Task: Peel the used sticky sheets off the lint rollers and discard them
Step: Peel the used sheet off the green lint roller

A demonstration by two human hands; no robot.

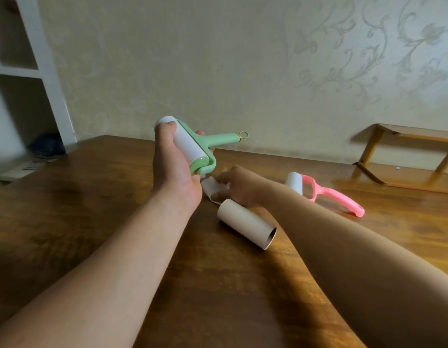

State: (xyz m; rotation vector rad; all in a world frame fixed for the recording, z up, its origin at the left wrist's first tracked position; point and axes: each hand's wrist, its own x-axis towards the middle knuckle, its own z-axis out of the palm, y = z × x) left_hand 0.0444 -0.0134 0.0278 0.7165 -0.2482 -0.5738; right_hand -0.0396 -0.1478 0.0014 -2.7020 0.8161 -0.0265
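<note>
Left hand: raised above the wooden table, fingers wrapped round the white roll of the green lint roller; right hand: low on the table just below it, fingertips pinching a peeled sticky sheet; cardboard core: lying beside that wrist; pink lint roller: farther right, untouched.

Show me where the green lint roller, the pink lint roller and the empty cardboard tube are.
green lint roller (190,144): head view, white roll.
pink lint roller (336,194): head view, handle.
cardboard tube (245,222): head view, side wall.
</note>
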